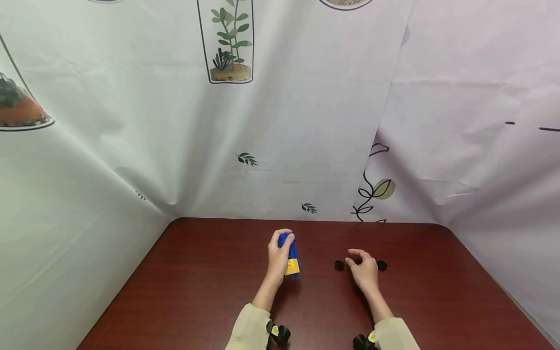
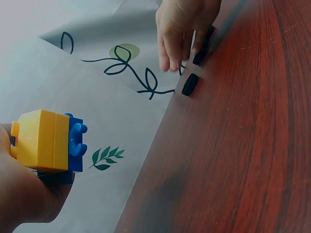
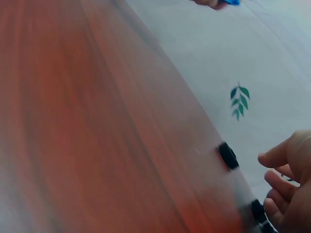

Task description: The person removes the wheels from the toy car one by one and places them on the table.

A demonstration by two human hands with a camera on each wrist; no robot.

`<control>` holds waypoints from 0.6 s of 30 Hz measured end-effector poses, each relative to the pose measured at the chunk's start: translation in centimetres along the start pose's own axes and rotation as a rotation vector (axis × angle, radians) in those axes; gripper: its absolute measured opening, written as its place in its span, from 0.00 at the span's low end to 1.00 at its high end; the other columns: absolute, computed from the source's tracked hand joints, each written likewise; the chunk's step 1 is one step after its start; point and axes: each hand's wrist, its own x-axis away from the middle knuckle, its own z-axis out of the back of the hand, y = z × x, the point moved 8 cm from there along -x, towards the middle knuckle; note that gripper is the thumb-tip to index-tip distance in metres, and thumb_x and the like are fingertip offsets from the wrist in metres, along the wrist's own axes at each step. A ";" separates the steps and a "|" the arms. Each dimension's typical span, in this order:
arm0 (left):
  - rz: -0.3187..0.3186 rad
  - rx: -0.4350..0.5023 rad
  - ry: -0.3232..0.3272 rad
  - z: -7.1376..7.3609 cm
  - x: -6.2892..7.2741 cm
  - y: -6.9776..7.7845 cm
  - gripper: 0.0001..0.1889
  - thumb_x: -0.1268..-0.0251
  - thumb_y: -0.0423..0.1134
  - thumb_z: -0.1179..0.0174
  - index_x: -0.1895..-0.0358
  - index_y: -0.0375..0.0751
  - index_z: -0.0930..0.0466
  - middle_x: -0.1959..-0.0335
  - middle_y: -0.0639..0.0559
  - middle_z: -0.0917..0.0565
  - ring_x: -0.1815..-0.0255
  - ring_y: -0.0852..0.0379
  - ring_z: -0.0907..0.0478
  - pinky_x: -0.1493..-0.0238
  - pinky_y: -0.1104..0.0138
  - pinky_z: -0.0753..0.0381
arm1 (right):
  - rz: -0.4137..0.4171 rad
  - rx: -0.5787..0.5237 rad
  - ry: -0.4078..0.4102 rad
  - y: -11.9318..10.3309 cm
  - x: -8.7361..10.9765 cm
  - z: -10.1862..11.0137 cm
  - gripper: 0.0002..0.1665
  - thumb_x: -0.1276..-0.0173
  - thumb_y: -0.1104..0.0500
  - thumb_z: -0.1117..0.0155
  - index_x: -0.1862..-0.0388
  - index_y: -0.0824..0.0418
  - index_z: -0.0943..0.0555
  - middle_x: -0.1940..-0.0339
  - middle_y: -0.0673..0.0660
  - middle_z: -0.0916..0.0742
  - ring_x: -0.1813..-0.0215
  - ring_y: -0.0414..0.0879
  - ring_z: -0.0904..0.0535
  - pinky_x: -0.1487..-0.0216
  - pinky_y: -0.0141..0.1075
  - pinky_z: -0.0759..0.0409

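Note:
My left hand (image 1: 277, 256) grips a build of blue and yellow toy bricks (image 1: 292, 265), held up over the table. From the left wrist view, the yellow block (image 2: 41, 140) faces the camera, with a blue piece (image 2: 76, 145) with rounded hooks along its side. Thumb and fingers of my right hand (image 1: 365, 273) are apart with nothing between them. One small black wheel (image 1: 339, 265) lies just left of its fingertips; another black wheel (image 1: 382, 265) sits beyond its other side. In the right wrist view the nearer wheel (image 3: 228, 156) stands slightly apart from the fingertips.
The dark red wooden table (image 1: 210, 291) has rounded far corners. A pale cloth (image 1: 306, 121) printed with plants hangs behind and along its sides. Black wrist cameras (image 1: 278, 333) sit at both cuffs.

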 end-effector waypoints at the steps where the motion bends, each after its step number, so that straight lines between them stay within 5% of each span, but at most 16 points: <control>1: 0.001 0.004 0.000 0.0 0.0 0.1 0.13 0.27 0.42 0.46 0.46 0.40 0.26 0.60 0.48 0.26 0.70 0.58 0.30 0.71 0.69 0.28 | -0.005 0.007 0.014 0.1 -0.1 0.4 0.17 0.36 0.65 0.36 0.48 0.67 0.19 0.45 0.70 0.17 0.54 0.61 0.24 0.52 0.51 0.26; 3: 0.006 0.006 -0.006 -0.2 0.2 0.4 0.13 0.26 0.40 0.47 0.46 0.38 0.26 0.60 0.47 0.26 0.70 0.58 0.31 0.71 0.69 0.28 | -0.013 0.021 0.023 0.2 -0.3 1.1 0.17 0.35 0.64 0.36 0.47 0.68 0.19 0.43 0.71 0.19 0.42 0.65 0.29 0.42 0.57 0.31; 11: -0.022 0.008 -0.030 -0.3 1.8 3.5 0.13 0.26 0.38 0.48 0.46 0.33 0.28 0.60 0.43 0.26 0.69 0.58 0.31 0.70 0.69 0.28 | -0.010 0.105 -0.007 1.0 -1.6 4.3 0.19 0.32 0.65 0.42 0.43 0.70 0.22 0.38 0.74 0.23 0.34 0.71 0.34 0.35 0.62 0.35; 18: 0.002 0.005 -0.014 -0.1 2.2 4.0 0.13 0.26 0.38 0.48 0.46 0.34 0.27 0.59 0.43 0.26 0.68 0.57 0.30 0.70 0.69 0.27 | -0.014 0.129 -0.196 3.3 -2.4 5.6 0.25 0.31 0.64 0.42 0.37 0.72 0.27 0.34 0.75 0.26 0.31 0.72 0.36 0.35 0.62 0.34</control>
